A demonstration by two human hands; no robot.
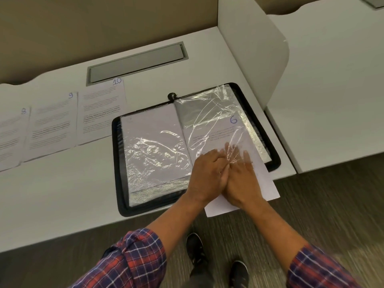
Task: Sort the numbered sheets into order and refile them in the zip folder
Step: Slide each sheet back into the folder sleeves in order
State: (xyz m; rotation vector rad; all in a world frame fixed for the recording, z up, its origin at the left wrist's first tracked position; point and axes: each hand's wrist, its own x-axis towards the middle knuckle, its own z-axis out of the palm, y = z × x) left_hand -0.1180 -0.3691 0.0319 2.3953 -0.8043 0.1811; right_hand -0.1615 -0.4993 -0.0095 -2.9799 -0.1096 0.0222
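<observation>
The left hand (pixel 207 173) and right hand (pixel 239 179) lie side by side on sheet 6 (pixel 232 129), which is partly inside a clear sleeve (pixel 209 104) of the zip folder (pixel 116 163). The right fingers press flat; whether the left grips anything I cannot tell. Push evenly and keep the sleeve mouth lifted so the corners don't snag. Sheet 8 (pixel 12 138), sheet 9 (pixel 52 121) and sheet 10 (pixel 101 109) lie on the table (pixel 62 194).
</observation>
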